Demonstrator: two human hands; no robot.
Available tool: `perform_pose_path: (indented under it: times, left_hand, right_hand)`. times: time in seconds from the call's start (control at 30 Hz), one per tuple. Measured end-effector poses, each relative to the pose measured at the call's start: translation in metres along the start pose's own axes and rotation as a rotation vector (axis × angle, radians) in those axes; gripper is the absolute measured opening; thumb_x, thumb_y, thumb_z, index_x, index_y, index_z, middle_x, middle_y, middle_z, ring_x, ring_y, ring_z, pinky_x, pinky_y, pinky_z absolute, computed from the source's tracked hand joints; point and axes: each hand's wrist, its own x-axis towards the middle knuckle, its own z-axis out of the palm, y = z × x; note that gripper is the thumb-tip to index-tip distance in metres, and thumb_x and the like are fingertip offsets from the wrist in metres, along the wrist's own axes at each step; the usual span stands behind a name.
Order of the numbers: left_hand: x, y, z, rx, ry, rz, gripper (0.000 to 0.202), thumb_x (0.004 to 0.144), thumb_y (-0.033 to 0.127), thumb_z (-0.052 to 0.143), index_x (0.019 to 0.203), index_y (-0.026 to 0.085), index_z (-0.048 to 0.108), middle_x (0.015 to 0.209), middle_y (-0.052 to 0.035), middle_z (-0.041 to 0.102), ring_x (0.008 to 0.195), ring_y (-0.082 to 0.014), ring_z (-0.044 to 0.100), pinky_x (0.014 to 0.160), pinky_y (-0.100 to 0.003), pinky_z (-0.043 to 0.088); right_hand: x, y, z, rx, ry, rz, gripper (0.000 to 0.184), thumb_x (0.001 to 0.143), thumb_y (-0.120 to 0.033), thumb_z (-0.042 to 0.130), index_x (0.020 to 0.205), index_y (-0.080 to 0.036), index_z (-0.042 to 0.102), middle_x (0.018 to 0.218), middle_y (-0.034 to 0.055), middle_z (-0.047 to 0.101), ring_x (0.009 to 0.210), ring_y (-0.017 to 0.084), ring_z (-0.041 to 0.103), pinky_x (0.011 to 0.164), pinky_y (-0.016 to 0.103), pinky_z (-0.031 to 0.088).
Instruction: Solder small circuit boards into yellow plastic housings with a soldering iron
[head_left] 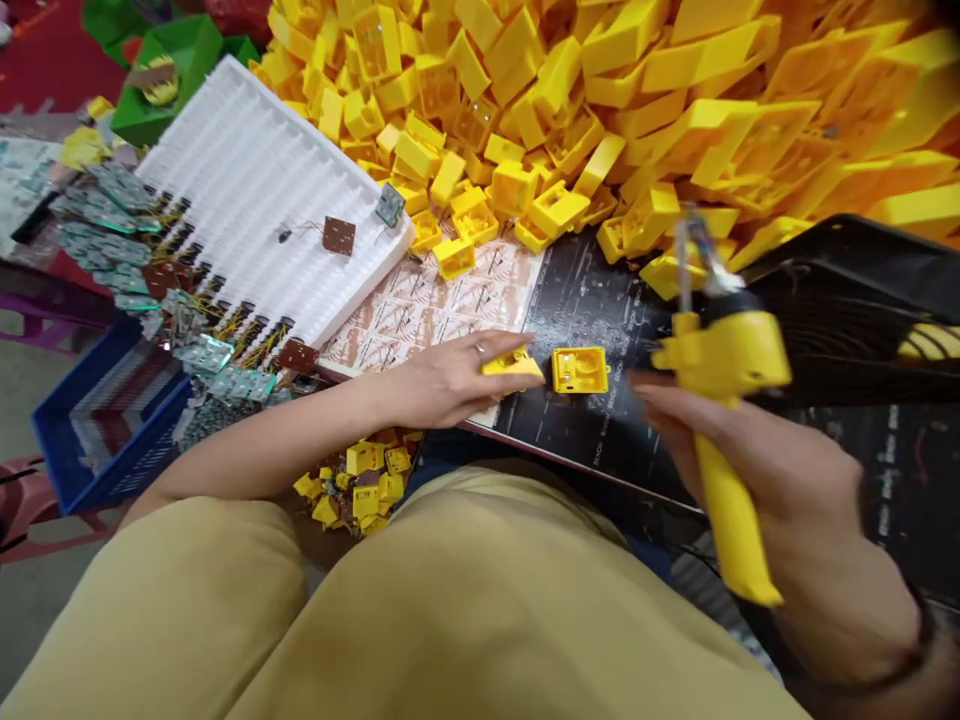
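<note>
Left hand (442, 382) is pinching a yellow casing (513, 374), right hand (787, 480) is gripping a yellow tool (739, 355); open case (580, 371) is lying unheld, risking skidding if bumped.

I get a bright, even view: the white foam tray (247, 190) glows, faintly grooved with grey shadow, and a pale sheen glares off the black tabletop (581, 285). Blur smears the right hand (795, 475) and the yellow glue gun (739, 355), while the small open case (580, 370) reads fairly crisp. Toward the upper right, the piled cases (847, 125) look stretched and soft, and the corner darkens.
</note>
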Motion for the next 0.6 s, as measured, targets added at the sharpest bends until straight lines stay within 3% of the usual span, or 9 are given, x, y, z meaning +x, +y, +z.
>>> perform_pose_path:
  times: [0.07,0.13,0.23,0.3,0.37,0.47,0.6]
  left_hand:
    - [-0.008,-0.005,0.006,-0.073,0.106,-0.106,0.046,0.102,0.029,0.05,0.145,0.015,0.059,0.15,-0.0237,0.058,0.141,-0.0283,0.056,0.117,-0.048,0.05]
    - [-0.014,-0.008,0.009,-0.152,0.197,-0.226,0.051,0.101,0.033,0.051,0.148,0.014,0.052,0.15,-0.0209,0.059,0.143,-0.0264,0.055,0.12,-0.048,0.047]
    - [-0.02,-0.012,0.011,-0.297,0.306,-0.385,0.051,0.099,0.033,0.051,0.145,0.012,0.053,0.149,-0.0188,0.06,0.141,-0.0231,0.057,0.12,-0.042,0.048]
    - [-0.026,-0.014,0.011,-0.356,0.35,-0.427,0.045,0.1,0.036,0.048,0.137,0.013,0.059,0.145,-0.0181,0.064,0.138,-0.0216,0.06,0.119,-0.04,0.048]
    - [-0.034,-0.015,0.011,-0.33,0.332,-0.427,0.045,0.102,0.039,0.045,0.137,0.015,0.06,0.145,-0.0171,0.064,0.142,-0.0215,0.057,0.121,-0.041,0.046]
    - [-0.05,-0.013,0.012,-0.232,0.217,-0.381,0.055,0.102,0.042,0.045,0.151,0.018,0.047,0.154,-0.0151,0.057,0.147,-0.0226,0.052,0.126,-0.044,0.04]
    - [-0.065,-0.005,0.015,-0.069,0.134,-0.362,0.072,0.101,0.049,0.049,0.162,0.016,0.031,0.164,-0.021,0.042,0.153,-0.0317,0.043,0.127,-0.055,0.033]
  right_hand:
    - [0.017,0.003,0.013,0.002,-0.016,-0.079,0.045,0.091,-0.035,0.075,0.13,-0.024,0.054,0.106,0.0044,0.071,0.09,0.017,0.071,0.079,0.025,0.058]
    - [0.027,0.006,0.025,0.007,-0.045,-0.122,0.048,0.093,-0.044,0.072,0.129,-0.019,0.053,0.107,0.0079,0.07,0.097,0.022,0.071,0.086,0.031,0.059]
    - [0.028,0.007,0.036,0.002,-0.067,-0.13,0.033,0.101,-0.038,0.06,0.127,-0.018,0.052,0.105,0.0082,0.069,0.094,0.021,0.07,0.079,0.031,0.058]
    - [0.023,0.004,0.037,-0.037,-0.064,-0.114,0.031,0.101,-0.036,0.061,0.126,-0.019,0.053,0.104,0.0074,0.07,0.087,0.02,0.069,0.074,0.031,0.056]
    - [0.02,-0.001,0.036,-0.093,-0.039,-0.098,0.038,0.098,-0.043,0.065,0.125,-0.018,0.054,0.101,0.008,0.07,0.084,0.023,0.068,0.084,0.038,0.056]
    - [0.025,-0.012,0.038,-0.114,-0.009,-0.121,0.046,0.095,-0.049,0.068,0.125,-0.018,0.053,0.099,0.0082,0.07,0.089,0.024,0.067,0.108,0.047,0.048]
    - [0.044,-0.03,0.06,-0.075,-0.009,-0.204,0.038,0.099,-0.045,0.064,0.126,-0.021,0.051,0.099,0.0043,0.07,0.095,0.021,0.067,0.108,0.041,0.048]
